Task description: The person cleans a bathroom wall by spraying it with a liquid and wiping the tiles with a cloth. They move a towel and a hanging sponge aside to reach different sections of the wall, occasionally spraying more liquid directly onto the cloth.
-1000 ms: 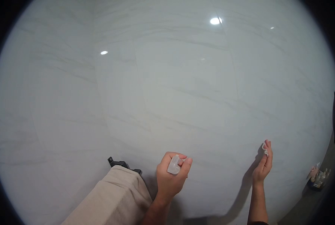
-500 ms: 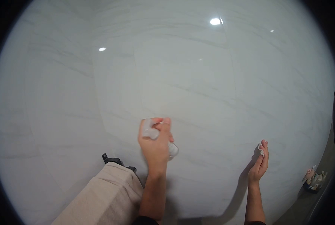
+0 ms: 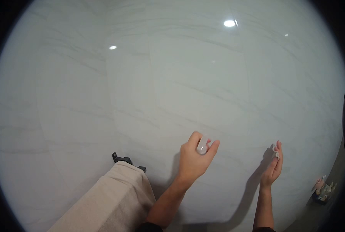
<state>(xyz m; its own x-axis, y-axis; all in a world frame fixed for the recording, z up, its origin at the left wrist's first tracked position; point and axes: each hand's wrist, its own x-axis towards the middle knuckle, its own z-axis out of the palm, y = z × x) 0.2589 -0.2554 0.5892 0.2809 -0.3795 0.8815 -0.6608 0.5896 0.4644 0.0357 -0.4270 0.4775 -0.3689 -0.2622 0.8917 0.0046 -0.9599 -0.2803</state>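
Observation:
My left hand is closed around a small, whitish translucent cylindrical container, whose rounded end shows between thumb and fingers. Its exact kind cannot be made out, and the rest of it is hidden by the hand. To the right, my right hand is held up with its fingers stretched out and the palm turned toward the left hand. A looping squiggle of white cream lies on the inner side of its fingers. The two hands are well apart.
A pale marbled wall fills most of the view, with light reflections. At lower left, a beige towel hangs on a black rail. Several small toiletries stand in a dark holder at lower right.
My left hand has moved right, toward my right hand, and turned, still gripping the container. My right hand stays raised with the cream on it. The view has shifted slightly.

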